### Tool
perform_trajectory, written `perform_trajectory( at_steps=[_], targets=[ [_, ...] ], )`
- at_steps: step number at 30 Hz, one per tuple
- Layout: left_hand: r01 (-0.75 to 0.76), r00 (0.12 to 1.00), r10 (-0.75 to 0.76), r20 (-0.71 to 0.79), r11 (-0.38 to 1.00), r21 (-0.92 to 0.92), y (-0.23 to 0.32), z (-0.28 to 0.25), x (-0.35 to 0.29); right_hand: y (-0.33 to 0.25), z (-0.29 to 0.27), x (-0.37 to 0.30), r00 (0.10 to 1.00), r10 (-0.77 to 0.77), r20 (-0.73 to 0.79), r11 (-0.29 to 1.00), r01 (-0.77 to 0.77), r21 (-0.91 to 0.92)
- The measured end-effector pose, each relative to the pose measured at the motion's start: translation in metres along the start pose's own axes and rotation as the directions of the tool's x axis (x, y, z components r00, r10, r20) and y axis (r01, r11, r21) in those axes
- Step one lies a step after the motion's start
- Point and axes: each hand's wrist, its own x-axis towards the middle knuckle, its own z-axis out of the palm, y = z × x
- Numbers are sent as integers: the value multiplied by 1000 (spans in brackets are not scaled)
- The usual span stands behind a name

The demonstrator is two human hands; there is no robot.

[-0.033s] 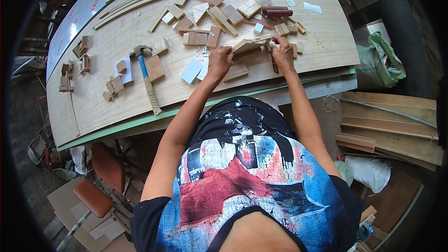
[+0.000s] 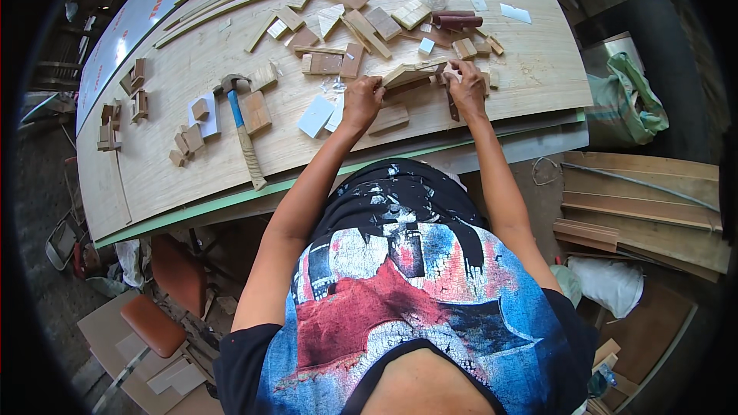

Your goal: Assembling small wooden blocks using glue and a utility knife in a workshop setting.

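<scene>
My left hand [image 2: 361, 102] is closed around the near-left end of a pale wooden strip [image 2: 403, 71]. The strip runs to the right, and its far end reaches the fingers of my right hand [image 2: 467, 91]. Those fingers are curled together, and a small pale patch shows between them; what they grip is partly hidden. A narrow dark brown flat piece [image 2: 453, 106] juts out below the right hand, pointing toward me. Under and beside the strip lie wooden blocks, one of them a light block [image 2: 390, 118] near my left hand.
A claw hammer [image 2: 242, 127] with a blue and tan handle lies left of my hands. White square tiles [image 2: 314, 117] sit nearer. Many wood offcuts [image 2: 346, 34] are strewn across the back, with maroon tubes [image 2: 456, 20]. Small wooden assemblies [image 2: 109, 127] stand at the far left.
The fingers of my right hand have shifted slightly, and a pale patch now shows between them. My left hand and the strip look unmoved.
</scene>
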Motion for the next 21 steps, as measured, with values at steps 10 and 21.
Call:
perform_trajectory(
  at_steps=[10, 21],
  targets=[
    [22, 999, -23, 32, 999, 36, -1, -1, 1, -17, 8, -17, 997, 58, -42, 860, -71, -505],
    [23, 1000, -23, 5, 1000, 17, -3, 2, 0, -20, 18, -19, 992, 115, -52, 846, -125, -518]
  ],
)
